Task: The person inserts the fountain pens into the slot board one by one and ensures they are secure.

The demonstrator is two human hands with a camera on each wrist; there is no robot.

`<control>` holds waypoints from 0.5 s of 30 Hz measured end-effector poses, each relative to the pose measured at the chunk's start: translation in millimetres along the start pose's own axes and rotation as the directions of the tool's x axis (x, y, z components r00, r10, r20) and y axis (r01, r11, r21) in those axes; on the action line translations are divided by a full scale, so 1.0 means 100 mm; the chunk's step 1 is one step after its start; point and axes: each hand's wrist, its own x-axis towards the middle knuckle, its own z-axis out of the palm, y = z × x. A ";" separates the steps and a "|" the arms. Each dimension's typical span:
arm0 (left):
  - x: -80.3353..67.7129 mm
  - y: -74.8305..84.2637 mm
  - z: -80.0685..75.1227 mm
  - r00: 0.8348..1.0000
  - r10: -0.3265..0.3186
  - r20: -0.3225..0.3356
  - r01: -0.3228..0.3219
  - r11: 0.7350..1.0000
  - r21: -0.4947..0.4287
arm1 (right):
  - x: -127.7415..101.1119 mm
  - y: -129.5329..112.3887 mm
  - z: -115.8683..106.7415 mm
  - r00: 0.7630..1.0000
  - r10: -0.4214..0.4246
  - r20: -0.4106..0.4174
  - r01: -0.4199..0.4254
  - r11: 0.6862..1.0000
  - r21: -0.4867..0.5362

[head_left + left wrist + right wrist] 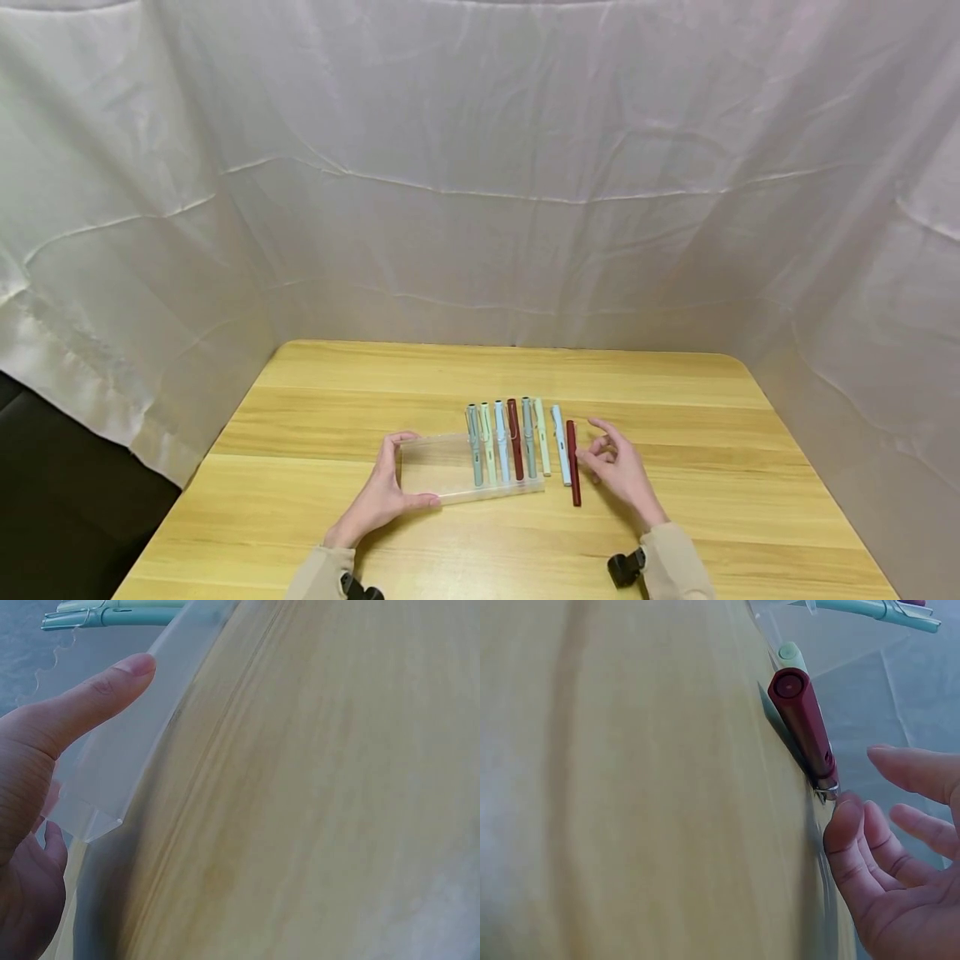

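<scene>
A clear plastic pen tray (433,468) with a notched edge stands on the table. My left hand (382,493) grips its left end, the thumb along the front wall. Several capped pens lie side by side on the tray's right half, among them a grey-green pen (475,446) and a dark red pen (515,437). Right of the tray are a pale green pen (542,437), a light blue pen (561,446) and another dark red pen (802,716). Beside that last red pen is my right hand (618,471), fingers loosely bent. Its thumb is close to the clip end; contact is unclear.
The wooden table (675,400) extends around the tray and pens. Pale fabric (510,250) hangs behind and at both sides. A dark surface (60,500) lies beyond the table's left edge.
</scene>
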 end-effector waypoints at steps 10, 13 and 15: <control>0.00 0.00 0.00 1.000 -0.010 -0.002 0.010 1.000 -0.006 | 0.06 0.01 0.01 1.000 0.018 0.010 -0.018 0.999 -0.052; 0.00 0.00 0.00 1.000 -0.008 -0.002 0.008 1.000 -0.008 | 0.09 0.01 0.03 1.000 0.028 0.009 -0.027 0.998 -0.061; 0.00 0.00 0.00 1.000 -0.005 -0.004 0.005 1.000 -0.007 | 0.10 0.01 0.04 0.999 0.033 0.011 -0.032 0.997 -0.074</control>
